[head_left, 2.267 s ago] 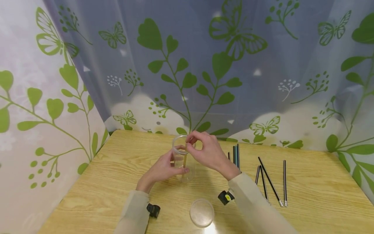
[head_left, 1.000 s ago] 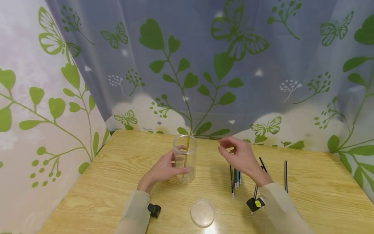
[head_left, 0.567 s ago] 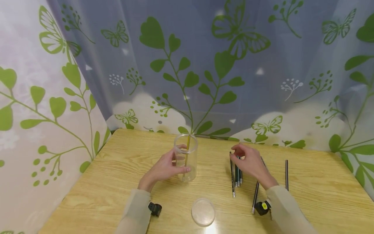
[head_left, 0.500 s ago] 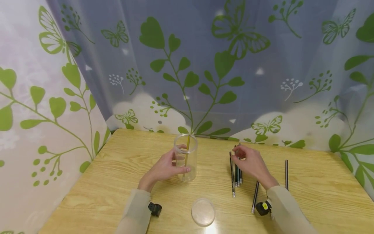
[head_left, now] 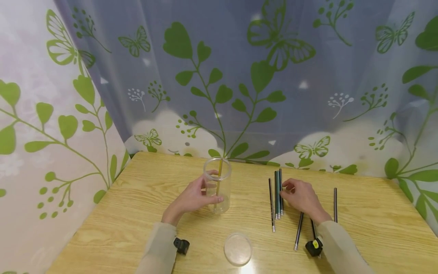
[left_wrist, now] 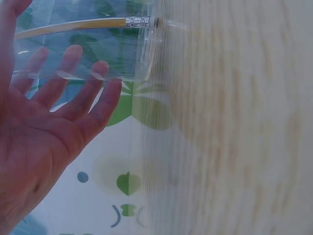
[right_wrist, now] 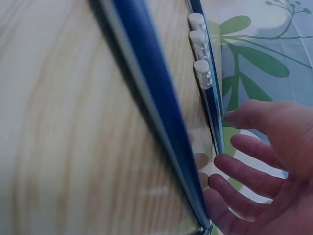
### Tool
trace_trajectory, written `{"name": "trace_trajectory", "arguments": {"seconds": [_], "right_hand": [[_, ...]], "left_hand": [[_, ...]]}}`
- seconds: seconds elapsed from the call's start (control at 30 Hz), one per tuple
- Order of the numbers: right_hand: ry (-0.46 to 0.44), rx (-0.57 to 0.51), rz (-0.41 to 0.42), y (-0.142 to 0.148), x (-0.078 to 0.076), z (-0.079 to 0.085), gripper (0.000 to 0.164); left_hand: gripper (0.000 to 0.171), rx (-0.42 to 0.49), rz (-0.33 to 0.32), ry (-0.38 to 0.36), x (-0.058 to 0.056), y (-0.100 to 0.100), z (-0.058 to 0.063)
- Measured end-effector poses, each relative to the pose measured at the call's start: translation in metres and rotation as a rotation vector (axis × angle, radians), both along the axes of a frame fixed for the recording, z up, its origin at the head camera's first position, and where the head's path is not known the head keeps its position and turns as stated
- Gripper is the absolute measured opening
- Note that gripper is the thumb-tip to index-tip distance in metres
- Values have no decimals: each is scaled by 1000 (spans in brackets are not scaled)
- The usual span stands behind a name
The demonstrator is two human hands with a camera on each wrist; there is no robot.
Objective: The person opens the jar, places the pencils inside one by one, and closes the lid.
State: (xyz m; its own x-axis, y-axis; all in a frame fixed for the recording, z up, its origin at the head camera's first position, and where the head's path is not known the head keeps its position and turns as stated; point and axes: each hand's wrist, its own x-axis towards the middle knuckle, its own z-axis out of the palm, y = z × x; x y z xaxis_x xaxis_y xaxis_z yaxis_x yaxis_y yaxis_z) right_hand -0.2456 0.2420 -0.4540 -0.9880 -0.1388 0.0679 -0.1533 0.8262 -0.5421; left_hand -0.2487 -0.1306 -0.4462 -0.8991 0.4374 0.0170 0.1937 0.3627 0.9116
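Observation:
A clear plastic jar (head_left: 226,188) stands on the table, its mouth uncovered. My left hand (head_left: 193,196) grips it from the left, thumb in front and fingers behind. Inside leans a yellow pencil (head_left: 219,179), whose metal-banded eraser end (left_wrist: 139,22) is at the jar's bottom in the left wrist view. My right hand (head_left: 302,198) is at the right side of a bunch of dark pencils (head_left: 278,194), fingertips close to them. In the right wrist view its fingers are spread loosely near the pencils with white erasers (right_wrist: 201,68); whether they touch cannot be told.
A round clear lid (head_left: 237,249) lies in front of the jar. One black pencil (head_left: 272,205) lies left of the bunch. More black pencils (head_left: 299,232) lie under and beside my right forearm, another pencil (head_left: 335,205) farther right. A patterned curtain (head_left: 239,114) hangs behind the table.
My right hand has released the yellow pencil inside the jar and moved right to the dark pencils, lately shifting slightly right and nearer. The left hand has kept its grip on the jar.

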Motion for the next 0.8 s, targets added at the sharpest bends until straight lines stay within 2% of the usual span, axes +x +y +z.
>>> {"name": "trace_trajectory", "arguments": {"seconds": [0.3, 0.6, 0.8], "right_hand": [[-15, 54, -2, -4, -4, -3, 29], [-37, 96, 11, -4, -5, 0, 33], [-85, 54, -36, -5, -10, -1, 40]], "left_hand": [[84, 11, -3, 0, 0, -1, -3], [85, 12, -7, 6, 0, 1, -3], [86, 13, -1, 8, 1, 0, -4]]}}
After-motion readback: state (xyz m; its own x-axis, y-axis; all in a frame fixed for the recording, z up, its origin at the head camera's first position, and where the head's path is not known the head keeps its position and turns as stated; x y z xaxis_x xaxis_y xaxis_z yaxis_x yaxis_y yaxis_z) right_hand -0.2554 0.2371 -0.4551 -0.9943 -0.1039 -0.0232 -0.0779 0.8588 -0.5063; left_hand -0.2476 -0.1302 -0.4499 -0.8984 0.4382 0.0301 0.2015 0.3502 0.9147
